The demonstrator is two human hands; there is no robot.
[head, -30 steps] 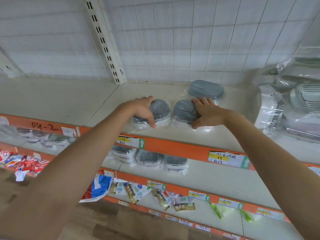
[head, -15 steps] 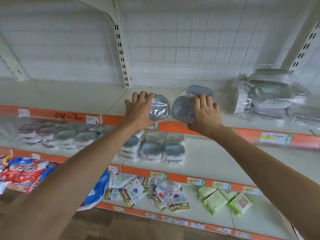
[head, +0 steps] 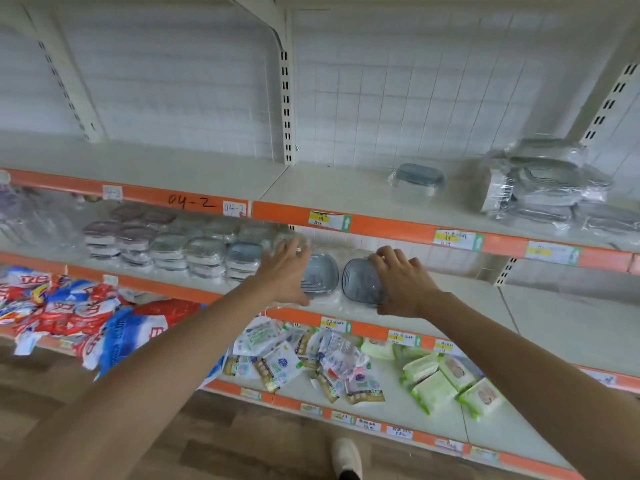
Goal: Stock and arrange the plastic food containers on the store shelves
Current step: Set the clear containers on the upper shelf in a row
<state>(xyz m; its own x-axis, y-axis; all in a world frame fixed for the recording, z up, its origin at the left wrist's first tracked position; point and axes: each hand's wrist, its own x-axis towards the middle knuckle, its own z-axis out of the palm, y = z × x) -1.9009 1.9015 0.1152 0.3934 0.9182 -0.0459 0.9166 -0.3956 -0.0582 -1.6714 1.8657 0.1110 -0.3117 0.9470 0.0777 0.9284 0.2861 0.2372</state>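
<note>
Two wrapped containers, one (head: 320, 275) under the spread-fingered left hand (head: 282, 271) and one (head: 362, 282) gripped by the right hand (head: 401, 280), hung at frame centre, apparently to extend the middle shelf (head: 554, 323) row.

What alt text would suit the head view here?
Two bare hands each carry a wrapped grey container in front of the middle shelf: left hand on one container, right hand gripping another. More containers sit stacked to the left.
</note>
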